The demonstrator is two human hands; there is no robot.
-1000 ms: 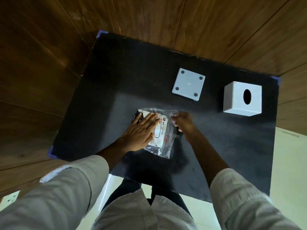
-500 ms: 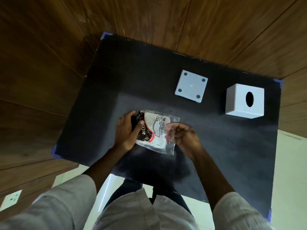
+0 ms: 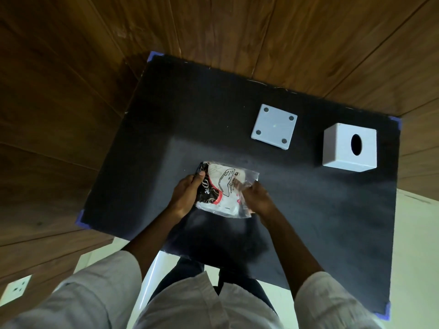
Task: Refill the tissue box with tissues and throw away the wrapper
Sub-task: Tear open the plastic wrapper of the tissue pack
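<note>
A tissue pack (image 3: 224, 189) in clear plastic wrapper with black, red and white print sits between my hands over the black mat (image 3: 147, 148). My left hand (image 3: 186, 194) grips its left edge, thumb on top. My right hand (image 3: 257, 198) holds the pack's right side, fingers pinching the wrapper. The white tissue box (image 3: 349, 148) stands at the right, its oval opening facing up. Its flat white base plate (image 3: 274, 127), with a round pad at each corner, lies apart to the left of the box.
The mat covers a table against wooden panel walls (image 3: 71, 91). Blue tape marks the mat corners (image 3: 82, 220). A pale floor (image 3: 418, 233) shows at the right. A wall socket (image 3: 15, 289) is at the lower left. My white sleeves fill the bottom.
My left hand went from lying flat on the pack to gripping its left edge. The pack has been lifted and drawn slightly toward me, with my right hand closing on its right side.
</note>
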